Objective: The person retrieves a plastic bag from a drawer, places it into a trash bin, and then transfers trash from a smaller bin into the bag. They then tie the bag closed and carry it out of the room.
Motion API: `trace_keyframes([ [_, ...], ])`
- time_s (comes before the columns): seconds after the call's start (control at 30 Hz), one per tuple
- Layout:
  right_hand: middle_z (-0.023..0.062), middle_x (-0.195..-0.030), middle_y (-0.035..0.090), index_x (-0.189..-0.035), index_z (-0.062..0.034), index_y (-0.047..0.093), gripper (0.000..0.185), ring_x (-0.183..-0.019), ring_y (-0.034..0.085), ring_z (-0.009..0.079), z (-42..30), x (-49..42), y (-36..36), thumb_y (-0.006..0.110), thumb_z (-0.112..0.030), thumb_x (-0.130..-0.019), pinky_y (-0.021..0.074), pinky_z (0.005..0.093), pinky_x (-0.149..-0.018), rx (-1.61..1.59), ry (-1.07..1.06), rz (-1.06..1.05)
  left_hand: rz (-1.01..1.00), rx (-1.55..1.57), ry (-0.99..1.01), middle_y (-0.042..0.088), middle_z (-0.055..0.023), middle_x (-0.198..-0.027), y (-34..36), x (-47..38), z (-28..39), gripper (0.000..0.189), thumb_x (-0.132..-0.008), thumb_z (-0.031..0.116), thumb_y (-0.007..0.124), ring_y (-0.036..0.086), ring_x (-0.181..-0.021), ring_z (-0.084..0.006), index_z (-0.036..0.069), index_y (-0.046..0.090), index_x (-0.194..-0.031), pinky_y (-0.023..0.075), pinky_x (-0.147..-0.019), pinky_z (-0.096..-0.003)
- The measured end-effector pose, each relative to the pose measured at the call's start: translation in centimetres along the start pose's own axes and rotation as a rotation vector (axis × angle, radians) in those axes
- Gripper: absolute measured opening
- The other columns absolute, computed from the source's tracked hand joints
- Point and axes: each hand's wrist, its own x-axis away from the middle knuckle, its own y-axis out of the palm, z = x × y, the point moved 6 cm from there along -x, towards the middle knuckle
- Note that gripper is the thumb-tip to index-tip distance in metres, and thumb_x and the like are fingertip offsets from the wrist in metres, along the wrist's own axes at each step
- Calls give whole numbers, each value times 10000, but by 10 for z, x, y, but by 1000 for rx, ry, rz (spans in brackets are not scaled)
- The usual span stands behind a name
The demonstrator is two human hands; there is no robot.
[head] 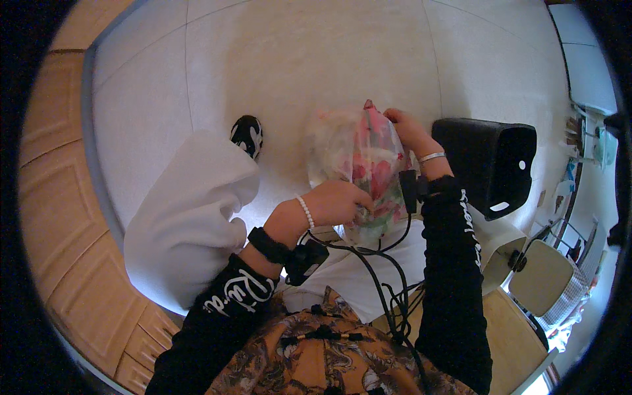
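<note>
A translucent plastic bag (335,148) with pink, red and green floral patches hangs in front of my lap; whether the patches are printed on it or lie inside, I cannot tell. My left hand (338,203) pinches the film at its lower left, fingers curled inward. At the upper right edge of the bag, my right hand (407,129) has its fingers bent around the plastic, partly hidden behind it. Both wrists carry strapped black devices, the left one (307,261) with cables running down across my lap.
Right of the bag stands a black bin (474,158) with cut-out handles on the tiled floor (316,54). Wooden cabinet doors (59,207) line the left side. A chair-like seat (540,277) is at the lower right. Black cables (390,296) hang between my arms.
</note>
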Motion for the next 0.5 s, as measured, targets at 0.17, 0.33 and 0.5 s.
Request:
trace_keyframes([
  [0.17, 89, -773, 559, -888, -21, 545, 141, -710, 522, 161, -21, -2, -12, 546, -143, -819, 424, 292, -648, -118, -189, 339, 9, -69, 35, 637, -111, -846, -2, -1, 2, 338, -616, 103, 593, 598, -802, -308, 152, 646, -946, 469, -716, -384],
  [0.33, 141, -892, 578, -909, -54, 563, 136, -822, 567, 296, -36, 1, -14, 538, -160, -828, 449, 356, -713, -18, -254, 373, -23, -82, 21, 636, -119, -842, 1, -3, 6, 344, -600, 135, 599, 597, -794, -317, 153, 647, -940, 468, -703, -399],
  [0.5, 75, -911, 554, -1007, -69, 586, 200, -773, 552, 192, -67, 9, -21, 572, -112, -812, 452, 289, -701, -309, -298, 269, -20, -84, 37, 634, -129, -833, -1, -5, 11, 348, -592, 149, 602, 595, -779, -323, 150, 647, -937, 468, -687, -405],
])
